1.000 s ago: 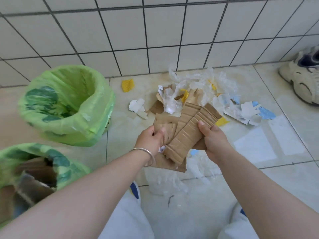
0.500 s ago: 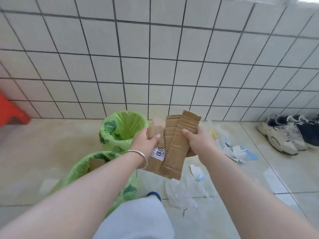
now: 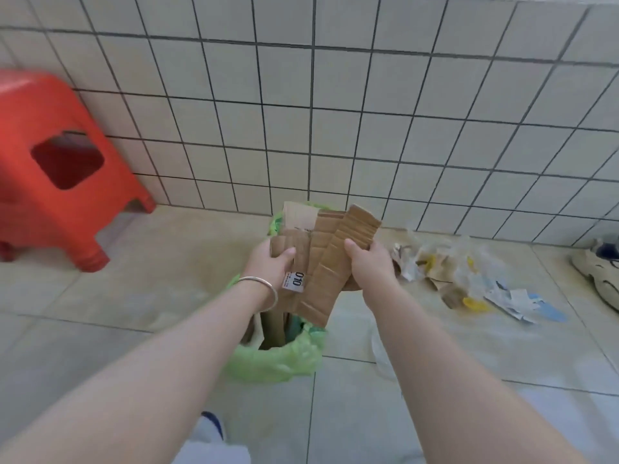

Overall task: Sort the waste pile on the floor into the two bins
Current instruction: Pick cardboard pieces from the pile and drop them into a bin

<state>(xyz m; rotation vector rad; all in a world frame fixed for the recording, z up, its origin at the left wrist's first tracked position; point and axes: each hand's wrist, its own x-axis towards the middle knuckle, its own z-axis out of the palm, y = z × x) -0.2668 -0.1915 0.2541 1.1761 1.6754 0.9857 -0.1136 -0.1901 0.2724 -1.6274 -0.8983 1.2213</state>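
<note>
Cardboard strips (image 3: 321, 262), a fanned stack, held in both my hands directly over the near green-lined bin (image 3: 284, 356). Left hand (image 3: 268, 262): thumb over the front face, fingers behind, gripping the stack's left edge beside the white "010" label (image 3: 294, 281). Right hand (image 3: 368, 262): thumb on the front of the rightmost strip, fingers wrapped behind. Both grips closed on the cardboard, nothing loose.

Handling, my read: light, stiff along the flutes, creased across them, so it'll fold at the score lines if squeezed mid-span. The strips aren't bound, so they can slide against each other and fan out further. Best hold is at the side edges with thumb pressure across several layers, as now.

Bin opening sits just below the stack's lower end; brown cardboard is already standing inside it. Second bin (image 3: 275, 224) is mostly hidden behind the stack, only a bit of green liner showing.

Further right on the floor: remaining waste pile (image 3: 462, 276) of plastic film, paper scraps, yellow and blue bits, well apart from both hands. Task is partway done.

Red stool (image 3: 60, 169) far left against the wall, sneaker (image 3: 599, 272) far right.
</note>
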